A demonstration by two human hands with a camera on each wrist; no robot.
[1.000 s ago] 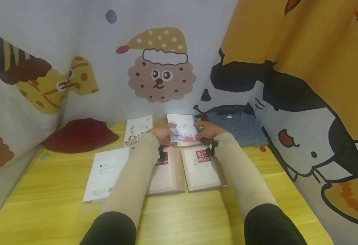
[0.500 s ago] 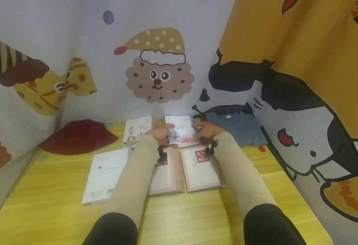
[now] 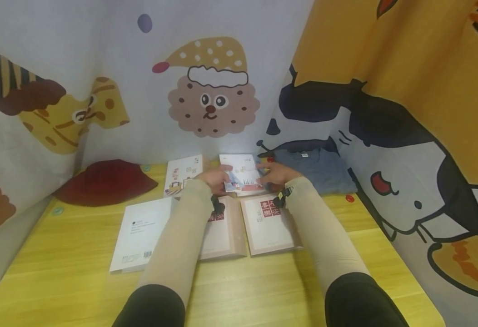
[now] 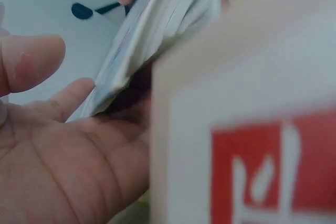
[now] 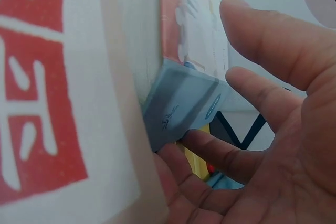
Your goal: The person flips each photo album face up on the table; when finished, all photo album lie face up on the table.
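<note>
A white illustrated book [image 3: 242,165] lies at the back middle of the table, between both hands. My left hand [image 3: 214,178] touches its left side; in the left wrist view the thumb [image 4: 34,62] is clear of the book, and the other fingers meet the page edges and go partly out of sight below. On the opposite side, my right hand [image 3: 277,175] has fingers [image 5: 223,153] against the pale blue spine [image 5: 184,100], with the thumb raised off it. Two books with red square lettering, a left one [image 3: 222,240] and a right one [image 3: 269,231], lie under the wrists.
Behind the left hand is a white book [image 3: 181,170] with coloured drawings. Nearer stands a plain white book [image 3: 141,231], back cover up. A dark red hat [image 3: 106,181] rests at the back left, a folded blue-grey shirt [image 3: 316,170] at the back right. Printed curtains [image 3: 141,91] bound the table.
The head view has shifted slightly. Since a second ago the illustrated book has moved a little toward me; over the last half second the hands and books look still.
</note>
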